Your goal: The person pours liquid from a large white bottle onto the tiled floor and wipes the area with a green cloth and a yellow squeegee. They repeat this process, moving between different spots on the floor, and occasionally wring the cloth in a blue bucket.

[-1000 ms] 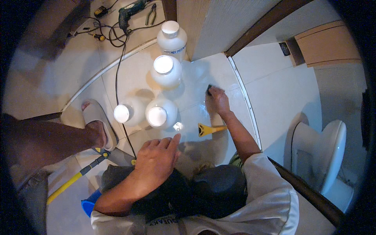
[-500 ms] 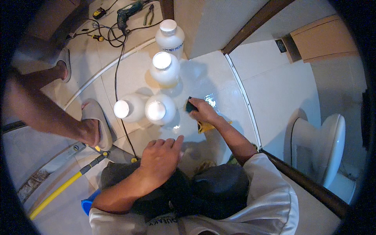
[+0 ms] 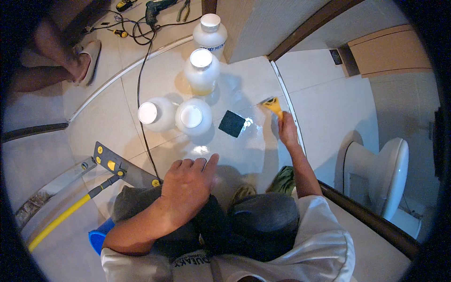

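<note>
My right hand [image 3: 288,131] is closed round the handle of a yellow scraper [image 3: 274,106], its wide head over the floor beside the white door track. A dark green square scouring pad [image 3: 231,124] lies flat on the wet, shiny tiles, left of that hand and apart from it. My left hand [image 3: 188,184] rests near my left knee, fingers loosely stretched and holding nothing. Ahead of it stand white bottles: one lying close on the left [image 3: 155,113], one beside it [image 3: 192,116], one with yellowish liquid [image 3: 202,73], and the farthest [image 3: 210,35].
A black cable [image 3: 140,94] runs along the floor to a power drill [image 3: 157,10] and pliers [image 3: 183,11]. Left lie a yellow-poled flat mop [image 3: 112,164] and a blue container [image 3: 97,237]. Another person's slippered foot [image 3: 89,61] is at upper left; a toilet [image 3: 387,174] stands right.
My right hand let go of the scouring pad, leaving it on the floor, and picked up the yellow scraper, moving right. The other person's legs moved back. My left hand stayed near my knee.
</note>
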### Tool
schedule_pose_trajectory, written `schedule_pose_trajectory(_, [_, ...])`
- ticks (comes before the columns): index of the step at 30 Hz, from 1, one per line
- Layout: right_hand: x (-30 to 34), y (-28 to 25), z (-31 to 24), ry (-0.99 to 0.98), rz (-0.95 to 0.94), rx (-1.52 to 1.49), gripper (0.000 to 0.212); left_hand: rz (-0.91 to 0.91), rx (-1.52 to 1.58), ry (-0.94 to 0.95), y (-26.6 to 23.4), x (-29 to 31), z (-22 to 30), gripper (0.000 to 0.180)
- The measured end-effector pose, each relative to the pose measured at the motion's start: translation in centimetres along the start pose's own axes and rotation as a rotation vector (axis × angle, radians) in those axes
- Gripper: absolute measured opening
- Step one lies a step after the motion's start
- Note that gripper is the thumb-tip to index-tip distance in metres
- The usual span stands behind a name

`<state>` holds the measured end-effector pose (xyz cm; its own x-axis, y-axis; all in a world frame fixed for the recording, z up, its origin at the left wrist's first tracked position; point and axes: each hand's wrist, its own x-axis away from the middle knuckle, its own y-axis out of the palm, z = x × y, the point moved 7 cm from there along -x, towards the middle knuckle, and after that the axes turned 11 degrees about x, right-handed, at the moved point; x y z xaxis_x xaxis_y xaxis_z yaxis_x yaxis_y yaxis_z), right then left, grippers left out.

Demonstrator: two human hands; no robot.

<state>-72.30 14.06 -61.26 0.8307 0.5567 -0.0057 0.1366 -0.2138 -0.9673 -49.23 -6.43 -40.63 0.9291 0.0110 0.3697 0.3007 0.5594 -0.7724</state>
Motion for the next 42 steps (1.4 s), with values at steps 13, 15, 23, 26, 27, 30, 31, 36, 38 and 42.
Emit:
schedule_pose_trajectory(13, [-1.6, 1.7, -1.2, 0.026, -0.053, -0.040, 0.034, -0.022, -0.013, 0.007, 0.6, -0.3, -0.2, 0.046])
schedule_pose_trajectory(15, [-2.4, 1.9, -1.0, 0.050, -0.072, -0.008, 0.034, -0.030, -0.002, 0.023, 0.7, -0.5, 0.0, 0.046])
schedule_pose_trajectory(23, [-2.6, 2.0, -0.4, 0.057, -0.040, 0.009, 0.033, -0.051, 0.024, 0.008, 0.6, -0.6, -0.2, 0.045])
schedule_pose_trajectory(26, [-2.8, 2.3, -0.9, 0.085, -0.077, 0.001, 0.031, -0.046, 0.030, -0.005, 0.4, -0.5, -0.4, 0.045])
schedule_pose_trajectory(27, [-1.9, 2.4, -1.4, 0.095, -0.112, -0.007, 0.031, -0.043, 0.026, -0.014, 0.4, -0.4, -0.5, 0.045])
schedule_pose_trajectory(30, [-2.6, 1.7, -1.8, 0.116, -0.157, 0.002, 0.031, -0.042, 0.036, -0.013, 0.2, -0.3, -0.4, 0.045])
schedule_pose_trajectory(31, [-3.0, 1.7, -1.2, 0.127, -0.162, 0.013, 0.031, -0.046, 0.044, -0.002, 0.3, -0.2, -0.2, 0.045])
schedule_pose_trajectory(36, [-2.3, 2.2, -1.9, 0.141, -0.148, 0.000, 0.029, -0.027, 0.033, -0.013, -0.1, 0.1, -0.2, 0.046])
schedule_pose_trajectory(38, [-2.1, 1.6, -1.3, 0.102, -0.070, 0.024, 0.028, -0.026, 0.036, -0.007, -0.2, 0.0, 0.1, 0.046])
schedule_pose_trajectory(42, [-6.9, 1.6, -0.6, 0.028, -0.052, 0.002, 0.030, -0.034, 0.058, 0.034, 0.2, 0.2, 0.5, 0.046])
